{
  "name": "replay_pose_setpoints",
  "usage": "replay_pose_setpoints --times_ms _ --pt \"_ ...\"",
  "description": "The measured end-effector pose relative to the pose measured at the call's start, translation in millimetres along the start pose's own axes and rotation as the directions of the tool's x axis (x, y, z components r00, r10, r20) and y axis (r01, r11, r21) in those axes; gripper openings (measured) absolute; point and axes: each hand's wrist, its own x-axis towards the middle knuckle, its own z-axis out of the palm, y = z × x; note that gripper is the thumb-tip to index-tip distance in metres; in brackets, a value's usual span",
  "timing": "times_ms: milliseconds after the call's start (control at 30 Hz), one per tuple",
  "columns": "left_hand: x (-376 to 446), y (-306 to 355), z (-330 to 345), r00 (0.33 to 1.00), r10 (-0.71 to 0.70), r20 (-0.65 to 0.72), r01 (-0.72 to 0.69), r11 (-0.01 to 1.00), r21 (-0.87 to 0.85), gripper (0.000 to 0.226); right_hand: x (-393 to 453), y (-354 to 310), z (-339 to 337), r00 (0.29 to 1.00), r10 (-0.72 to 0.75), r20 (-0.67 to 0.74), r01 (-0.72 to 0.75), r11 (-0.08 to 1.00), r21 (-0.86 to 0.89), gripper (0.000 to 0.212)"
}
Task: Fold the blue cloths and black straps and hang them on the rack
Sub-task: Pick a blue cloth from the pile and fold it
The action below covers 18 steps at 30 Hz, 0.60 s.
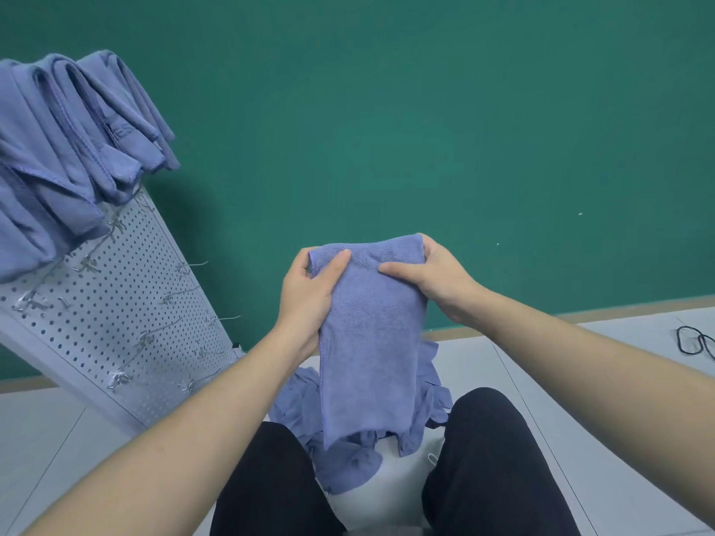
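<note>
My left hand (305,299) and right hand (433,280) each pinch the top corners of a folded blue cloth (367,342), hanging above the cloth pile (348,458)

Only one bit of lettering is showing: pale letters that seem to read "ES" on one of the folded blue cloths (116,127) hanging at the top of the rack (127,295). The rest of the word is lying hidden in a fold.

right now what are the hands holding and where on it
Both the left hand and right hand grip one folded blue cloth at its top corners.
</note>
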Motion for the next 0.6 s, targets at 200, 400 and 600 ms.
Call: replay_pose_setpoints --times_ms 200,400,600 --pt "2.5 -6.2 -3.4 0.991 -0.126 0.037 0.131 0.964 -0.231 0.021 -2.9 1.5 8.0 0.984 -0.135 -0.114 0.131 0.991 -0.041 0.023" --pt "3.3 -14.2 0.9 0.964 0.224 -0.144 -0.207 0.971 0.123 0.013 -6.9 4.2 22.4 0.990 -0.060 -0.127 0.047 0.993 -0.104 0.039" --pt "0.5 -18.3 -1.9 0.927 0.351 -0.135 -0.318 0.923 0.219 0.012 -8.0 11.4 22.7 0.996 0.013 -0.085 -0.022 0.995 -0.100 0.046"
